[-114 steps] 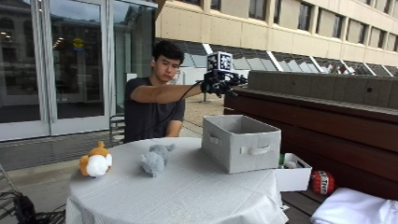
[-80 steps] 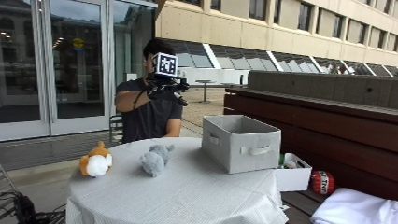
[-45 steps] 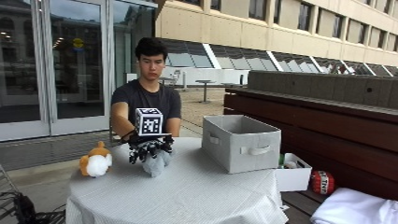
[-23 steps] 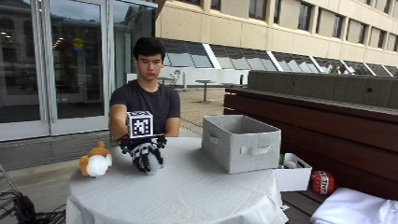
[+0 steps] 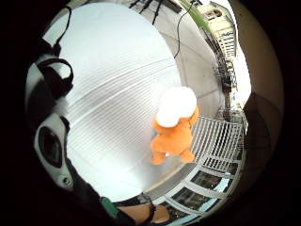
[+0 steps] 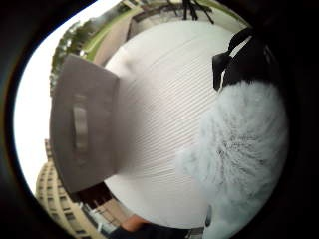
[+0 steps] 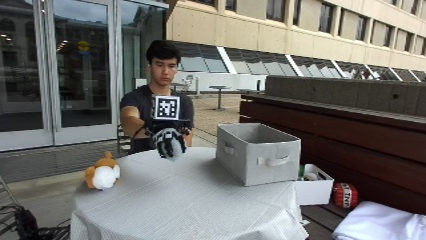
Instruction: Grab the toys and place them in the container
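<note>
Grey plush toy (image 7: 174, 150) pinched in curled fingers of gloved right hand (image 7: 169, 141), lifted off table (image 7: 193, 200), short of grey fabric bin (image 7: 256, 152). Risks: fur slipping mid-carry, clipping bin rim. Orange plush toy (image 7: 102, 172) far side of hand from bin.

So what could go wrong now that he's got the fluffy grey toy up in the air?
The hand holds the fluffy grey toy lifted above the table, apart from the grey container. It might slip out on the way across and land on the table or the ground. The toy could also catch on the container's rim and fall outside. The orange toy sits near the table's edge, so a bump might knock it off.
</note>
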The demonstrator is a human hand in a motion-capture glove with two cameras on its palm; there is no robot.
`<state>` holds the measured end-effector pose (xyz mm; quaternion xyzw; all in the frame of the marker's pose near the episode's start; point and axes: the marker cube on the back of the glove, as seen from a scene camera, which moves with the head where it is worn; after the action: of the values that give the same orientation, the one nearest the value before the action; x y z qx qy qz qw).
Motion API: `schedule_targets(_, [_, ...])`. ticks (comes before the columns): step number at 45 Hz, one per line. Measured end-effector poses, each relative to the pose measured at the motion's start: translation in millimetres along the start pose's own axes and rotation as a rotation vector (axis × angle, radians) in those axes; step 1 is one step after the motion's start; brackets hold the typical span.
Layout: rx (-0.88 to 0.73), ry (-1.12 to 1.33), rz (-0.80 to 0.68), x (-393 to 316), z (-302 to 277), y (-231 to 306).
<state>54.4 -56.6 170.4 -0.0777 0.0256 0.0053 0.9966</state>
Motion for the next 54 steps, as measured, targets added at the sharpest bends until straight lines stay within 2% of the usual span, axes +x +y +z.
schedule_targets(6, [0.082, 0.003, 0.062, -18, -65, -7])
schedule_targets(12, [0.146, 0.001, -0.045, -34, -121, -10])
schedule_targets(21, [0.230, -0.011, -0.082, -74, -183, -7])
schedule_targets(27, [0.245, -0.044, -0.157, -113, -215, 6])
schedule_targets(39, [0.303, 0.065, -0.246, -210, -235, 28])
schedule_targets(54, [0.264, 0.025, -0.401, -313, -213, 64])
